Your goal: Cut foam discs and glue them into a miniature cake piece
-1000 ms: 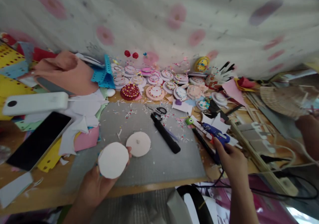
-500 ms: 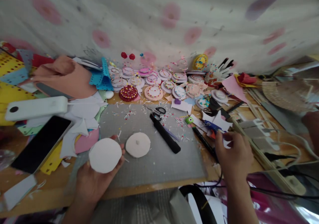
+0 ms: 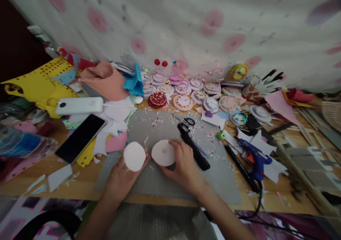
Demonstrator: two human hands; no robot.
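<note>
My left hand [image 3: 121, 177] is closed around a small white disc [image 3: 134, 156], its flat face turned up toward me. Just to its right is a wider off-white disc [image 3: 161, 154] with a small greyish blob at its centre. My right hand [image 3: 183, 165] grips that wider disc by its right edge, thumb below and fingers on top. Both discs are close together over the grey cutting mat [image 3: 149, 186]. Whether the wider disc is raised off the mat I cannot tell.
Scissors [image 3: 186, 124] and a black tube-like tool [image 3: 195, 149] lie on the mat. A blue glue gun [image 3: 257, 160] with its cord rests at right. Decorated layered discs [image 3: 183, 102] line the back. A phone [image 3: 80, 137], white device [image 3: 80, 106] and bottle [image 3: 25, 144] are at left.
My right hand has moved left from beside the glue gun and taken hold of the wider disc. My left hand still holds the small white disc. The camera view has swung left.
</note>
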